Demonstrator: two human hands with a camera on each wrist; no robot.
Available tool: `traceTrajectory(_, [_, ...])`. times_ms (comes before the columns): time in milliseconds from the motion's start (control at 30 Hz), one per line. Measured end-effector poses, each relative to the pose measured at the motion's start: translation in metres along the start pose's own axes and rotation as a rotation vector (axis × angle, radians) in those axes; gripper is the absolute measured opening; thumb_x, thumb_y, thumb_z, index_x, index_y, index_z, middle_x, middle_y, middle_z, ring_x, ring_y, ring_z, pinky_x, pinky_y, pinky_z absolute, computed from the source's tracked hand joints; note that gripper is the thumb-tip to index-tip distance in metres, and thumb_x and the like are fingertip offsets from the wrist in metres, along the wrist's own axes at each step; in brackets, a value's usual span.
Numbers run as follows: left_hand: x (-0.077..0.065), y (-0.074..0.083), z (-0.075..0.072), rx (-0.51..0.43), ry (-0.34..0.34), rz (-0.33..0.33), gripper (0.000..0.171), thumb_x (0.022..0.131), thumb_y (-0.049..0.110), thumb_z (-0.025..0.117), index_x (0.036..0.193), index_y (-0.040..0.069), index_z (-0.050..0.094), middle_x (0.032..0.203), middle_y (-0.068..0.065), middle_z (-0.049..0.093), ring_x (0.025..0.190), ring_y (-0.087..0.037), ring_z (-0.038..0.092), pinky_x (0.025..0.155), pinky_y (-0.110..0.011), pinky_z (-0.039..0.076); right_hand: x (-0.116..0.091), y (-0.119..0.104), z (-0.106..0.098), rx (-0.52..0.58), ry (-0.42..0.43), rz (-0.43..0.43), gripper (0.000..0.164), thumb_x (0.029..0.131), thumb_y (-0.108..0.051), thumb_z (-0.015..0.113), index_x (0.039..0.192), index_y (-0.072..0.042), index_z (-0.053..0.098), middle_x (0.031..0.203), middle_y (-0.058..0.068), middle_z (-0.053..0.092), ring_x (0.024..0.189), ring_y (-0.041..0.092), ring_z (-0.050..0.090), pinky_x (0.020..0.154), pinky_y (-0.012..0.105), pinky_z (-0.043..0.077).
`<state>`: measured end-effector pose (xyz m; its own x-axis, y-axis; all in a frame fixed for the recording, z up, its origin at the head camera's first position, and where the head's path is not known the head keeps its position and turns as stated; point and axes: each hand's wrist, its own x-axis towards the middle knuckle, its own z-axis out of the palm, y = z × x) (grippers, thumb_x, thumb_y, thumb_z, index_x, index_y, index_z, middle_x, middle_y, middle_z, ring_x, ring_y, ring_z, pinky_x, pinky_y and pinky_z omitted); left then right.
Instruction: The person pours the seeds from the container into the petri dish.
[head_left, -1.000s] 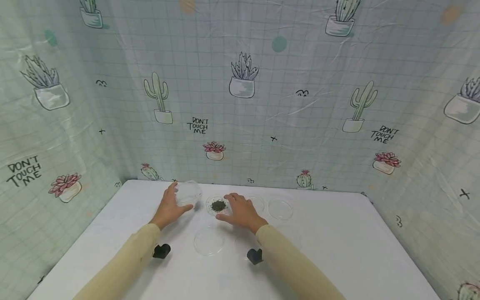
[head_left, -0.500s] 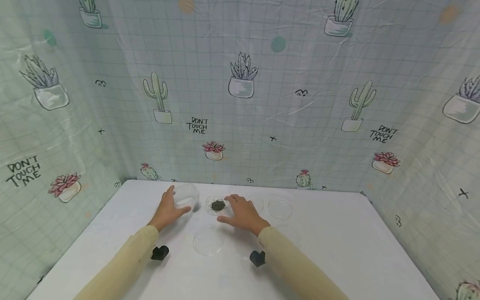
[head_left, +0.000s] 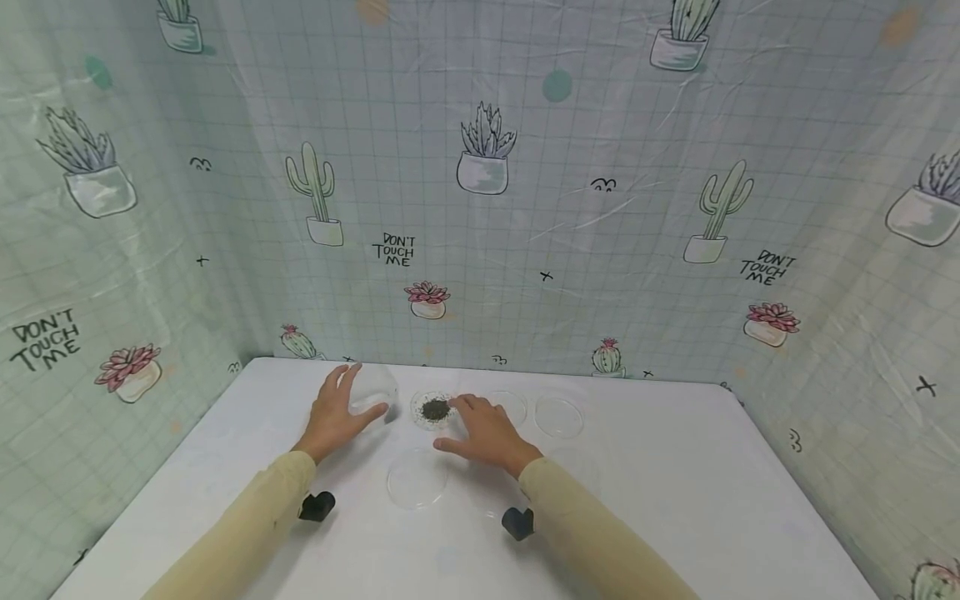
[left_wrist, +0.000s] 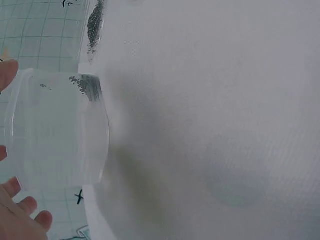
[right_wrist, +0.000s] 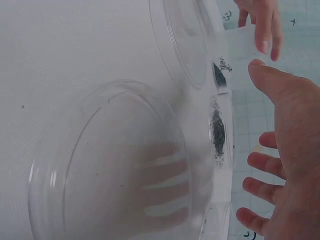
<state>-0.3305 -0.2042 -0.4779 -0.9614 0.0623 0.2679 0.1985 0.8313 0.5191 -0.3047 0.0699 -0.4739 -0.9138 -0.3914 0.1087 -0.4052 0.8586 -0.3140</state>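
**Two hands spread beside a clear plastic cup and a dish of dark granules**

The left hand (head_left: pixel 333 417) has its thumb and fingers apart, clamped on nothing; whether a fingertip touches the clear plastic cup (head_left: pixel 377 390) just to its right cannot be told. The left wrist view shows dark granules (left_wrist: pixel 87 88) low in that cup, on the side toward the dish.

The right hand (head_left: pixel 487 433) also has thumb and fingers apart. Its fingertips lie at the right edge of the round clear dish (head_left: pixel 417 419), which sits between the two hands with a dark heap (head_left: pixel 435 409) at its middle and loose specks around it. Contact there is unclear.

Just beyond the right hand's knuckles lies a second clear dish (head_left: pixel 513 406), and farther right a third dish (head_left: pixel 558 417). Nearer the person than both hands, between the forearms, lies a larger clear dish (head_left: pixel 417 479).

All rest on the white counter (head_left: pixel 705 500), with a cactus-print sheet (head_left: pixel 480 233) hanging behind it.
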Motion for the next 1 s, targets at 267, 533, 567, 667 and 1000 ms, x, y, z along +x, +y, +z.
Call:
traceTrajectory(267, [-0.003,0.005,-0.001,0.032,0.035,0.095,0.057,0.091,0.041,0.062,0.142,0.019,0.048,0.156,-0.017,0.027,0.144,-0.041,0.020,0.106,-0.070,0.024,-0.006,-0.006,0.000,-0.003,-0.017,-0.031,0.075,0.083,-0.064,0.061,0.141,-0.019,0.046,0.147,0.006,0.046,0.135,0.026,0.044,0.108,0.052,0.039])
traceTrajectory(533, [-0.003,0.006,0.000,0.031,0.098,0.219,0.045,0.090,0.030,0.066,0.133,0.017,0.059,0.149,-0.017,0.038,0.140,-0.041,0.028,0.106,-0.070,0.021,-0.010,-0.015,-0.002,-0.026,-0.042,-0.051,0.078,0.082,-0.067,0.061,0.142,-0.020,0.044,0.147,0.004,0.046,0.137,0.024,0.043,0.110,0.052,0.038])
traceTrajectory(567, [-0.003,0.007,0.001,0.033,0.099,0.224,0.045,0.090,0.029,0.066,0.133,0.017,0.059,0.149,-0.016,0.039,0.140,-0.041,0.029,0.106,-0.070,0.022,-0.011,-0.017,-0.002,-0.030,-0.045,-0.056,0.078,0.081,-0.067,0.061,0.142,-0.021,0.044,0.147,0.004,0.047,0.136,0.024,0.043,0.110,0.052,0.038])
traceTrajectory(667, [-0.003,0.009,0.001,0.031,0.086,0.230,0.044,0.090,0.028,0.066,0.133,0.017,0.059,0.149,-0.015,0.040,0.140,-0.040,0.029,0.107,-0.069,0.022,-0.013,-0.020,-0.001,-0.050,-0.051,-0.076,0.079,0.080,-0.068,0.062,0.142,-0.023,0.044,0.146,0.003,0.047,0.136,0.023,0.045,0.109,0.052,0.039])
traceTrajectory(1000, [-0.004,0.016,0.000,0.011,0.055,0.319,0.035,0.093,0.018,0.064,0.127,0.016,0.064,0.145,-0.011,0.047,0.140,-0.035,0.033,0.106,-0.066,0.029,-0.019,-0.028,0.005,-0.057,-0.036,-0.174,0.078,0.077,-0.066,0.067,0.138,-0.022,0.048,0.139,0.002,0.053,0.128,0.022,0.051,0.101,0.049,0.044])
